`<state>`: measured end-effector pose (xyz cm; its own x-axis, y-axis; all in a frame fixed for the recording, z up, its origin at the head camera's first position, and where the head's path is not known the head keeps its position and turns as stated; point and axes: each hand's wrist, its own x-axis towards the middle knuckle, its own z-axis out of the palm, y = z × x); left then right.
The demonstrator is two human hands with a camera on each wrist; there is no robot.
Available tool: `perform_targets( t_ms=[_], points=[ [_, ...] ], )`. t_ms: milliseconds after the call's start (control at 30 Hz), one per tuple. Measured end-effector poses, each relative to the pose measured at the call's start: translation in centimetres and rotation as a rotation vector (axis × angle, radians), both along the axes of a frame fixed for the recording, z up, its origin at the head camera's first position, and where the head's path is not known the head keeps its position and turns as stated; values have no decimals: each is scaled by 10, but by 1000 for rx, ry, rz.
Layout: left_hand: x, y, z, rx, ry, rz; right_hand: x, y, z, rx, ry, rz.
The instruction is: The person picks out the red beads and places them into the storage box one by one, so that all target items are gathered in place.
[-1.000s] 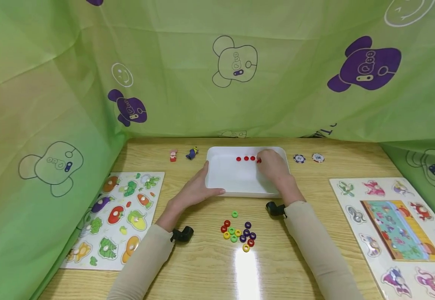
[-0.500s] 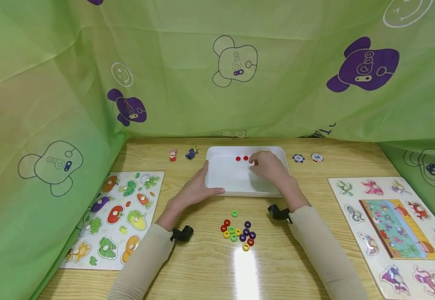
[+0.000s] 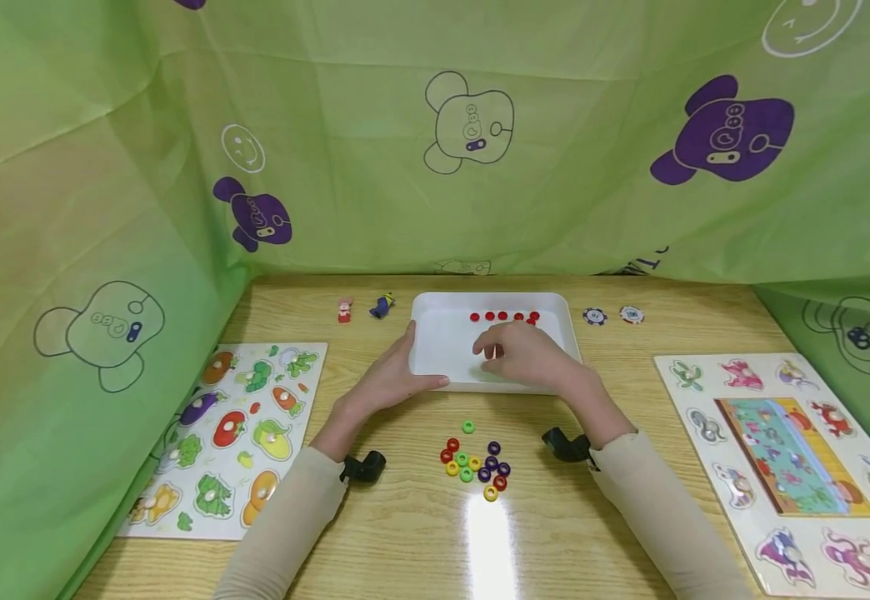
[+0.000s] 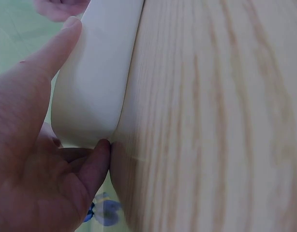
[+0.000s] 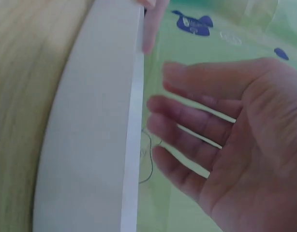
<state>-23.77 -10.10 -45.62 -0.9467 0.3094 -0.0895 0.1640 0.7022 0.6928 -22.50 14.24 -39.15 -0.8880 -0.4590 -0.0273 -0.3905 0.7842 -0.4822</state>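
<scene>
A white plastic tray (image 3: 450,348) lies on the table with several small red round pieces (image 3: 489,316) lined up near its back wall; at the right end they bunch together. My left hand (image 3: 390,377) grips the tray's front left corner, thumb along the front rim and fingers around the left side. In the left wrist view those fingertips (image 4: 101,147) curl against the tray's lower corner. Above the tray's right half hovers my right hand (image 3: 528,357), fingers loosely bent and apart. The right wrist view shows nothing between that hand's thumb and fingers (image 5: 177,118).
Several green, red, yellow and purple rings (image 3: 476,462) lie in front of the tray. Two small figurines (image 3: 382,305) stand back left, two poker chips (image 3: 595,316) back right. A vegetable puzzle board (image 3: 255,433) lies left, a sea-animal puzzle board (image 3: 735,433) right. Green printed cloth (image 3: 360,200) walls the table.
My right hand has drawn back from the row toward the tray's front and left, uncovering red pieces at the right end. My left hand stays on the corner.
</scene>
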Motion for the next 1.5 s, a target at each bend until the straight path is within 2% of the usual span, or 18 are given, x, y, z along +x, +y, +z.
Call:
perform_targets(
  t_ms=[200,300,500,633,733,867,1133,1333,1500],
  points=[
    [0,-1,2,12,10,-9,19,-9,4,-22,-7,128],
    [0,-1,3,12,6,-12,26,-15,3,-36,-40,204],
    [0,-2,2,-4,15,-20,37,-30,-8,-27,-149,372],
    [-1,-3,1,21,31,-33,42,-40,-16,-8,-202,447],
    [-1,-3,1,46,37,-44,44,-45,-21,5,-206,488],
    [-1,-3,1,34,30,-40,46,-50,-26,26,-181,510],
    [-2,-3,0,33,31,-42,47,-53,-33,70,-69,526],
    [-2,-4,0,45,55,-55,48,-54,-34,85,-38,528],
    [-2,-4,-1,74,65,-73,46,-52,-30,70,-71,512]
  ],
)
